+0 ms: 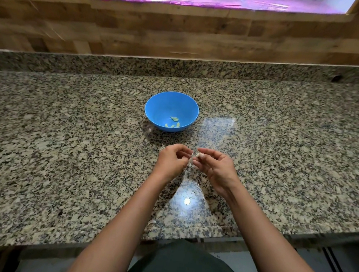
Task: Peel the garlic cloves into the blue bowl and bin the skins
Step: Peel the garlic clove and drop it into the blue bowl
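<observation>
A blue bowl [172,105] stands on the granite counter and holds several pale peeled cloves [174,118] near its bottom. In front of it, my left hand [172,161] and my right hand [212,167] meet just above the counter. My right hand pinches a small garlic clove [198,154] between thumb and fingertips. My left hand's fingers are curled and pinch at a strip of thin skin [191,159] hanging between the two hands. A few pale skin scraps [162,148] lie beside my left hand.
The speckled granite counter [66,148] runs left and right, with its front edge close to my body. A wooden wall [182,33] rises behind it under a window. One skin scrap [152,221] lies near the front edge. No bin is in view.
</observation>
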A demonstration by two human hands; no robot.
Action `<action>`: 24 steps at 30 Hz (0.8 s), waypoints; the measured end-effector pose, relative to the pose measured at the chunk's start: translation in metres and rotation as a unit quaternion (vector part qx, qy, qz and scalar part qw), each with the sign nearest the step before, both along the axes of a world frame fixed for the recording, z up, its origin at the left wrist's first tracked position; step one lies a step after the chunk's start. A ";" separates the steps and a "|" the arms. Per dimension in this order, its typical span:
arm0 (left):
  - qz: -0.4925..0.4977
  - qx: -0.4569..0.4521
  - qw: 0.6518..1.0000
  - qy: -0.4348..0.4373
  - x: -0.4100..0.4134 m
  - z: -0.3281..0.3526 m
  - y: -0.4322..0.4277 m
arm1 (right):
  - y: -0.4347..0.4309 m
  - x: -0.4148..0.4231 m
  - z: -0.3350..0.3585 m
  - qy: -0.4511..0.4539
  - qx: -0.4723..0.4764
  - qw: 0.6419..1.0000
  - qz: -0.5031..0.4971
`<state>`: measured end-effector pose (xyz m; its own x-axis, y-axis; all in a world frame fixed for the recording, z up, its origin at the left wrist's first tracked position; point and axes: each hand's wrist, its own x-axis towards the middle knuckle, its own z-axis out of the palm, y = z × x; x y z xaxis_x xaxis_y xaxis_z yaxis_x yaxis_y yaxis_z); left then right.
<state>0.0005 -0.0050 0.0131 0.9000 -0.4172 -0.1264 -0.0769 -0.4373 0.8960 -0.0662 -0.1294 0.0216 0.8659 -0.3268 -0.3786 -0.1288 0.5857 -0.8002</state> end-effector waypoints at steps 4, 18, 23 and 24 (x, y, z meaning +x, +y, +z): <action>0.004 -0.020 1.000 -0.001 0.000 0.003 -0.002 | 0.000 -0.001 0.003 0.004 0.010 1.000 -0.002; -0.009 -0.113 0.989 0.096 0.000 0.004 -0.005 | 0.005 0.000 0.002 0.002 -0.008 1.000 -0.024; 0.007 -0.102 0.991 0.091 0.001 -0.003 -0.008 | 0.007 0.002 0.003 0.009 -0.012 0.999 -0.030; 0.010 -0.094 0.992 0.081 0.000 -0.004 -0.009 | 0.008 0.002 0.003 0.009 -0.014 0.999 -0.030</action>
<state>0.0005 -0.0138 0.0096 0.8826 -0.4291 -0.1919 0.0820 -0.2613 0.9618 -0.0639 -0.1218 0.0246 0.8376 -0.3883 -0.3842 -0.1086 0.5710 -0.8138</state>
